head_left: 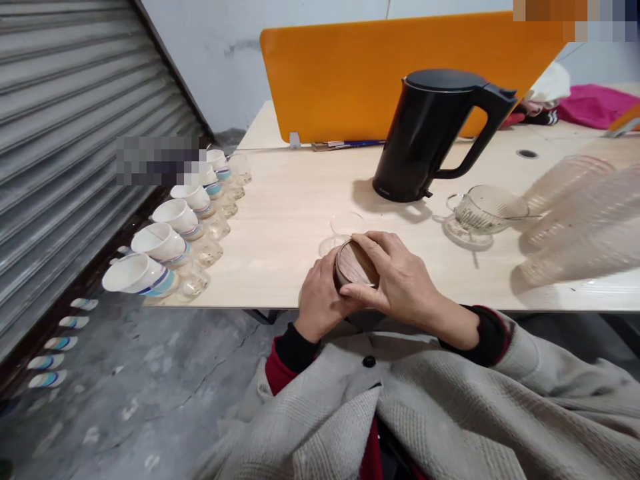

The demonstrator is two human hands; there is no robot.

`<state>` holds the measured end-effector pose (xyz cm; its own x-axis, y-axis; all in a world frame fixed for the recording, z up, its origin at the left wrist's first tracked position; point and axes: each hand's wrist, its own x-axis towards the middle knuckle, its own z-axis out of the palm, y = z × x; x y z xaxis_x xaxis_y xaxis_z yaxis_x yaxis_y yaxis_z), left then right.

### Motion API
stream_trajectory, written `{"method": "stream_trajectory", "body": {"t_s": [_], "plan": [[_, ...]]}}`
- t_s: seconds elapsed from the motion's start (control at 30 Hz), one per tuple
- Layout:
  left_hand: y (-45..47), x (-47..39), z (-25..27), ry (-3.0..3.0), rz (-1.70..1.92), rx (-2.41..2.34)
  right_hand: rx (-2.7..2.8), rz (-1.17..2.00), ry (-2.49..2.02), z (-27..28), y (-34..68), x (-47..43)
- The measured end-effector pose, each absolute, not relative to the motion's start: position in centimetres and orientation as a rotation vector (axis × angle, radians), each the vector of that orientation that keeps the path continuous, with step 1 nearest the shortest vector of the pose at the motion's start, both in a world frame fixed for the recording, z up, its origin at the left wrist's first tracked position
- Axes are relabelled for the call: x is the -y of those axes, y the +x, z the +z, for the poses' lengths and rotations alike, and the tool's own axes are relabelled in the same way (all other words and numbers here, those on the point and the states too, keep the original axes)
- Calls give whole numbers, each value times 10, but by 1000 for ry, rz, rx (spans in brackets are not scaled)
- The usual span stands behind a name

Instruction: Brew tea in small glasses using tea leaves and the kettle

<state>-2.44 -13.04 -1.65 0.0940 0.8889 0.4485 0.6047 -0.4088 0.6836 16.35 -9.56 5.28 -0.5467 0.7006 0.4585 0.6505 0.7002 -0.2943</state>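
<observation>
A small round container with a brown wooden lid (353, 265) sits at the near edge of the light wooden table (290, 220). My left hand (320, 299) wraps around its side. My right hand (397, 277) lies over the lid, fingers curled on its rim. Just behind the container stands a small clear glass cup (346, 225). A black electric kettle (433, 137) stands further back, with a ribbed glass pitcher (483, 212) to its right.
Several white cups with coloured stripes (163, 243) lie tipped in a row along the table's left edge, with small glasses beside them. An orange divider (350, 73) stands at the back. Clear plastic cups (580, 220) lie at right. A metal shutter (60, 133) is on the left.
</observation>
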Motion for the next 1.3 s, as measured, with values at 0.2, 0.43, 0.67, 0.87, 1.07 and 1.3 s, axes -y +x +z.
{"method": "stream_trajectory", "body": {"t_s": [0.2,0.43,0.67,0.87,1.07,1.3], "plan": [[-24,132,-13,1992,1197,-1514,2327,34,-1048,47,153,97],[-29,133,-12,1896,1181,-1572,2050,288,-984,61,165,93],[-35,132,-13,1901,1231,-1493,1947,132,-1332,33,233,73],[-36,130,-18,1896,1227,-1514,2114,153,-1544,-13,270,70],[-38,130,-17,1917,1214,-1526,1485,148,-1582,8,303,72],[-38,129,-21,1922,1226,-1528,1149,186,-1544,19,339,35]]}}
